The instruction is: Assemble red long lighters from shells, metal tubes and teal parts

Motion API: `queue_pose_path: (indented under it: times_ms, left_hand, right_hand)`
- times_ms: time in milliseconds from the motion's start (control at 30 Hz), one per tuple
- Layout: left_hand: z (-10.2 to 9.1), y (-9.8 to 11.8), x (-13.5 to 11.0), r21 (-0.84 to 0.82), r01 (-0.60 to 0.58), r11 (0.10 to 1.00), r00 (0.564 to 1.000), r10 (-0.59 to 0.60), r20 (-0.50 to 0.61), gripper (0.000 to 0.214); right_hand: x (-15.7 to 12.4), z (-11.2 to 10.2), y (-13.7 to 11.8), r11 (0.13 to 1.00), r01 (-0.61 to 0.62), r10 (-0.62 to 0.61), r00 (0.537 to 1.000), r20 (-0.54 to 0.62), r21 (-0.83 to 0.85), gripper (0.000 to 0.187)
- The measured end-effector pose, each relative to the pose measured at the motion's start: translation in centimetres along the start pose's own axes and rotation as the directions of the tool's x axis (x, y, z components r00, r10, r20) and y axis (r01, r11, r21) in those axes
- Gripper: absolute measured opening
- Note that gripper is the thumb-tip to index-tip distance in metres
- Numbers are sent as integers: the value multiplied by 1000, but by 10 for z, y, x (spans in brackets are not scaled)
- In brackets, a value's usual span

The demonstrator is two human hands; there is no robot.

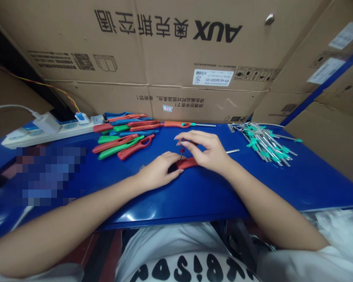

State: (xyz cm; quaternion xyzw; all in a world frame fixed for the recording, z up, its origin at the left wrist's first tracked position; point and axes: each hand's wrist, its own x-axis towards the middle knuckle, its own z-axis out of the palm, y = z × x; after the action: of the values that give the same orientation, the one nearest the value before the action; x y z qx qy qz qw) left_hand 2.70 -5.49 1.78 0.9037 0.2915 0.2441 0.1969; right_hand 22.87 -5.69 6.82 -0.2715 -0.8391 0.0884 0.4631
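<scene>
Left hand point(159, 170) lies low on the blue surface point(282, 184), palm down, fingers curled over the near end of a red lighter point(188, 163) and pinning it flat. Right hand point(207, 150) sits just above and to the right of it, thumb and fingertips pinched shut around a thin tool point(181, 156), a slim dark shaft held nearly upright. The tip of that tool comes down right at the lighter, close to where the left fingertips end; whether it touches cannot be made out. So the lighter sits mid-surface, directly between the two hands, lying flat and running left to right. A bare metal tube point(233, 150) pokes out from behind the right hand, roughly in line with the lighter, resting on the surface.

Off to the left, well apart from the hands, a heap of lighters point(123, 137) in red, green and blue lies loosely stacked. Off to the right, a bundle of metal tubes with green fittings point(264, 143) fans across the far corner. A white power strip point(47, 131) runs along the back left edge with plugs in it. Big cardboard boxes point(170, 58) wall in the far side.
</scene>
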Motion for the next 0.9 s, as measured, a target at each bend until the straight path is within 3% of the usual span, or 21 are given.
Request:
queue_pose_path:
  times_ms: [133, 267, 567, 900]
  left_hand:
    - [0, 0, 0, 3, -8, 1000, 1000, 8, -9, 27]
    - [1, 0, 0, 15, -10, 1000, 1000, 10, -10, 21]
    - [5, 3, 2, -41, 47, 998, 998, -48, -26, 17]
    - [13, 6, 1, -110, 42, 993, 991, -56, -125, 17]
  right_hand:
    - [0, 2, 1, 978, 127, -134, 991, -30, -165, 19]
    - [1, 2, 0, 966, 186, -189, 982, -2, -179, 19]
    - [1, 10, -8, 978, 107, -115, 993, -34, -181, 18]
    - [-5, 25, -18, 961, 45, -75, 992, -99, -272, 18]
